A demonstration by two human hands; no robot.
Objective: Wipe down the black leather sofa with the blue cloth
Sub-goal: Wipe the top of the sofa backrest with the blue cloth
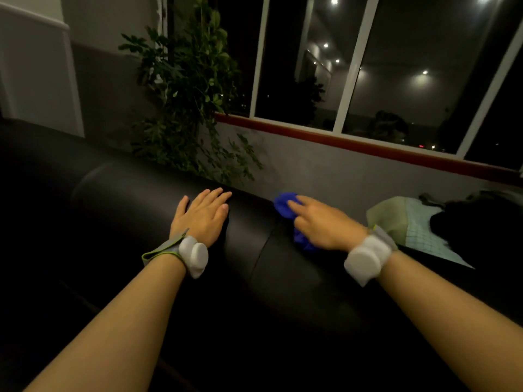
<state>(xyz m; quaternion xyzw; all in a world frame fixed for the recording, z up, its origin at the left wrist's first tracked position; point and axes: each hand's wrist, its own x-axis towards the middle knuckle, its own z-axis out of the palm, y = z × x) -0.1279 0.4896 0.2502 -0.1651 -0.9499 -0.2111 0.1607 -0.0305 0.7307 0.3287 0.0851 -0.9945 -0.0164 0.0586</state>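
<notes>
Bunched blue cloth (285, 206) lies atop the black leather sofa (135, 199) back.

A lounge or waiting area at night: a black leather sofa (135, 199) stands with its back to a wall. Behind the sofa grows a tall leafy plant (186, 89), and beside the plant wide windows (396, 69) reflect ceiling lights.

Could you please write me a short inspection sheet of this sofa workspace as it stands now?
Surface: black leather sofa, top of backrest in view, a seam near the middle.
Job's things: blue cloth, bunched on the backrest.
Clutter: pale green checked fabric lying at right.
Hands: left hand flat on the leather; right hand on the cloth, grip unclear.
Cables: nothing seen.
Surroundings: leafy plant, dark window behind.
</notes>
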